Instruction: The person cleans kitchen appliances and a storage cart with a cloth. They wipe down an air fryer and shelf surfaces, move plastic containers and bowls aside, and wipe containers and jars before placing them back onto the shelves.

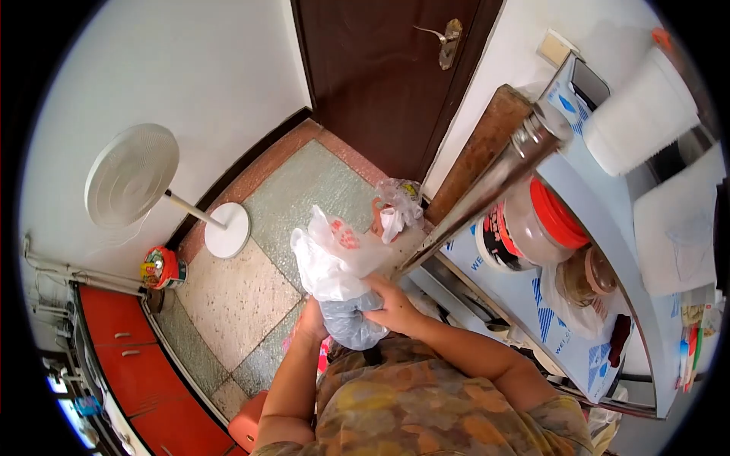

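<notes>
In front of my chest I hold a bundle of plastic bags: a white plastic bag (pixel 327 262) with red print on top, and a grey plastic bag (pixel 350 323) below it. My right hand (pixel 391 305) grips the bundle from the right, its thumb and fingers closed on the plastic where the two bags meet. On the other side, my left hand (pixel 310 321) holds the bundle's left edge, its fingers mostly hidden behind the plastic. What the bags contain, if anything, cannot be seen.
A white standing fan (pixel 226 230) is by the left wall, with a colourful bucket (pixel 163 267) near red cabinets (pixel 125 323). A metal pole (pixel 479 190) rises close on my right, beside shelves holding a red-lidded jar (pixel 525 224). Ahead is a brown door (pixel 372 83).
</notes>
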`<state>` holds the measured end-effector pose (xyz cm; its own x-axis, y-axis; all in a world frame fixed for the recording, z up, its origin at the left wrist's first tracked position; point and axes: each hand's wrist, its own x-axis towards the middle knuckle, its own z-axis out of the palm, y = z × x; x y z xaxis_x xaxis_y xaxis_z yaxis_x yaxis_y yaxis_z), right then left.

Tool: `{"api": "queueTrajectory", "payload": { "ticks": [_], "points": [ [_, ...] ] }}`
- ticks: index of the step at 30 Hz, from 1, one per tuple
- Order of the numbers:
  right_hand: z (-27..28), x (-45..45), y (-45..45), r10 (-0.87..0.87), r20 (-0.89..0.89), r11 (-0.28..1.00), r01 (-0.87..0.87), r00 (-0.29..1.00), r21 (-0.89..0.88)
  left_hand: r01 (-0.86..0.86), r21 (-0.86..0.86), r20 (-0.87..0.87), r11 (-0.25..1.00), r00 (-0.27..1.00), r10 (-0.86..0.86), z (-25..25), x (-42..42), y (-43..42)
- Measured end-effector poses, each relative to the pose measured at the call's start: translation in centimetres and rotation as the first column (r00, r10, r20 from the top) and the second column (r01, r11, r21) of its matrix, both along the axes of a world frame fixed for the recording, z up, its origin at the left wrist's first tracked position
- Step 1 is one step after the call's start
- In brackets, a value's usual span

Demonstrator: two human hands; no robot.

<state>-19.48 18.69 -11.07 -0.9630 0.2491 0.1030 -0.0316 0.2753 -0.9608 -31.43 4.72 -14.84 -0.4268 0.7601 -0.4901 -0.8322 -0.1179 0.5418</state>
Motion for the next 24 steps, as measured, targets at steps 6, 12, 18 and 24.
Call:
{"api": "queueTrajectory", "payload": {
  "ticks": [6,12,18,24],
  "points": [
    [-2.1,-6.5,4.0,-0.175,0.196,0.952,0.216,0.965,-0.214,0.169,-0.017,0.017,0.985,0.986,-0.169,-0.3,-7.5,5.0],
    [-3.1,-19.4,9.0,0.053,0.490,0.957,0.096,0.870,-0.273,0.532,-0.005,0.071,0.846,0.844,-0.531,-10.4,-21.8,9.0],
    [-2.8,-28.4,12.6,-0.243,0.455,0.958,0.285,0.857,-0.026,0.600,-0.022,0.035,0.800,0.800,-0.599,-6.0,-30.7,16.9],
    [1.5,-26.8,15.9,-0.458,0.471,0.824,0.558,0.754,-0.092,0.725,0.051,-0.189,0.686,0.682,-0.707,0.0,-31.9,26.7]
  ]
}}
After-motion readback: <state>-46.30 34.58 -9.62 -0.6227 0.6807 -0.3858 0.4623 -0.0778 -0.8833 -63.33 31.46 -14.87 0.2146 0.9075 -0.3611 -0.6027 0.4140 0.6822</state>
